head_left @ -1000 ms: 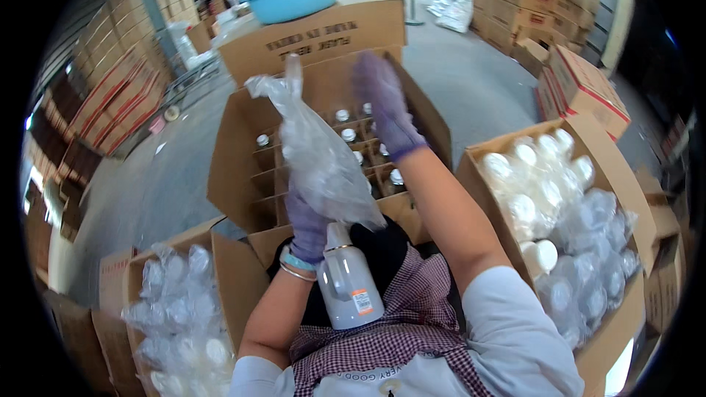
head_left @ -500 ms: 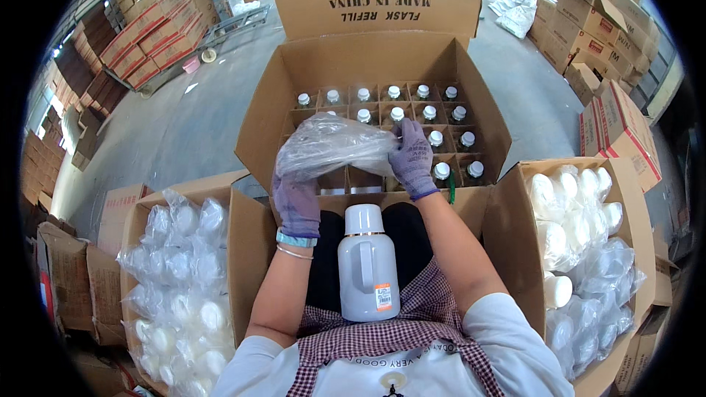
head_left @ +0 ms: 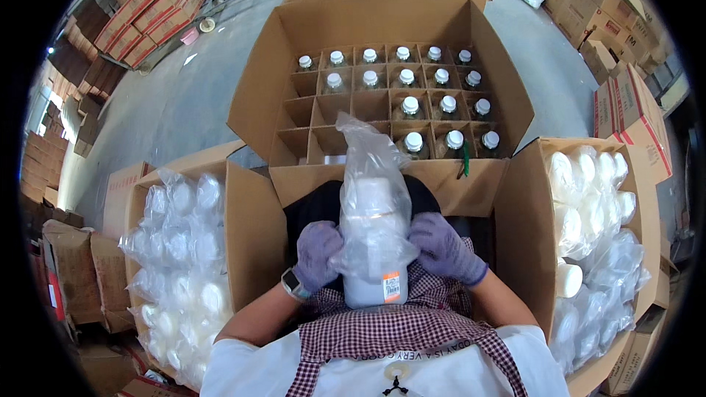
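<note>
my L grip [head_left: 319, 254] & R grip [head_left: 444, 247] pinching edges of clear bag [head_left: 370, 148], partway over pale flask [head_left: 364, 292] on my lap [head_left: 312, 209], orange label [head_left: 390, 287] uncovered, box [head_left: 375, 23] w/ capped bottles [head_left: 410, 108] ahead

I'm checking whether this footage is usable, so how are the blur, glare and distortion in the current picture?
In the head view, the left hand and right hand show little blur; the clear bag over the flask catches pale highlights; the stacked boxes at the upper left look tilted near the black rim.
</note>
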`<state>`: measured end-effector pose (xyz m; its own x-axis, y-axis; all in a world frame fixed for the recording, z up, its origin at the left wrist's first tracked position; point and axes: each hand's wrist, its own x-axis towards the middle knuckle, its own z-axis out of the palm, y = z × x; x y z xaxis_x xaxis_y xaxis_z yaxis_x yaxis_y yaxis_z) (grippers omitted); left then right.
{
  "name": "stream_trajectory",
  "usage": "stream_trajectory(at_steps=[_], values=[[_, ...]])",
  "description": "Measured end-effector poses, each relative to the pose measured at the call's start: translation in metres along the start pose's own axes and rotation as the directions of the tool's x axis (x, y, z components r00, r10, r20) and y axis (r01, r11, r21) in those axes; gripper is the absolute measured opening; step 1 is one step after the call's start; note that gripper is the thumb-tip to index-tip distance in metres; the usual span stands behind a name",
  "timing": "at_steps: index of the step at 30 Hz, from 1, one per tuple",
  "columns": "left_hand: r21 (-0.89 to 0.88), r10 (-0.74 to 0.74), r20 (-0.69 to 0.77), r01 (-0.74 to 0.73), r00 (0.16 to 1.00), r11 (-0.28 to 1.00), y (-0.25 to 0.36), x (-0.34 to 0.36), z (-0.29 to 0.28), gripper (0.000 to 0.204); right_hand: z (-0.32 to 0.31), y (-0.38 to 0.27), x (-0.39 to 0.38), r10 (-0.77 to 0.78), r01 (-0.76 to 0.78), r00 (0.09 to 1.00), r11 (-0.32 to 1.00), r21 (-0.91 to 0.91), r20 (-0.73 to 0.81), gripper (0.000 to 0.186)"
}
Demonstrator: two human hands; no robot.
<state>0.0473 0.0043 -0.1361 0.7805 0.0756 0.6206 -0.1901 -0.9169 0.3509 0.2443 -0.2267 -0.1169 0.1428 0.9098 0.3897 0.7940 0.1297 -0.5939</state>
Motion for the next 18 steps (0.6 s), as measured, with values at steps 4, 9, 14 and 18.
stream_trajectory(at_steps=[4, 9, 14, 18], values=[[-0.065, 0.091, 0.663, -0.063, 0.743, 0.996, 0.032, -0.054, -0.028, 0.023, 0.020, -0.031, -0.049, 0.000, -0.008, 0.872, 1.000, 0.015, 0.490, 0.023], [-0.286, 0.054, 0.912, 0.535, 0.407, 0.795, 0.021, -0.032, -0.083, 0.026, 0.000, -0.052, -0.057, -0.068, 0.026, 0.901, 0.994, 0.103, 0.428, 0.024], [-0.176, -0.486, 0.600, 0.697, 0.636, 0.695, 0.021, 0.065, -0.042, 0.053, 0.018, -0.055, -0.023, -0.144, 0.102, 0.822, 0.989, 0.106, 0.551, 0.015], [-0.071, -0.500, 0.537, 0.627, 0.680, 0.776, 0.005, 0.055, -0.005, 0.062, 0.014, -0.085, 0.008, -0.054, 0.054, 0.775, 0.998, 0.020, 0.630, 0.014]])
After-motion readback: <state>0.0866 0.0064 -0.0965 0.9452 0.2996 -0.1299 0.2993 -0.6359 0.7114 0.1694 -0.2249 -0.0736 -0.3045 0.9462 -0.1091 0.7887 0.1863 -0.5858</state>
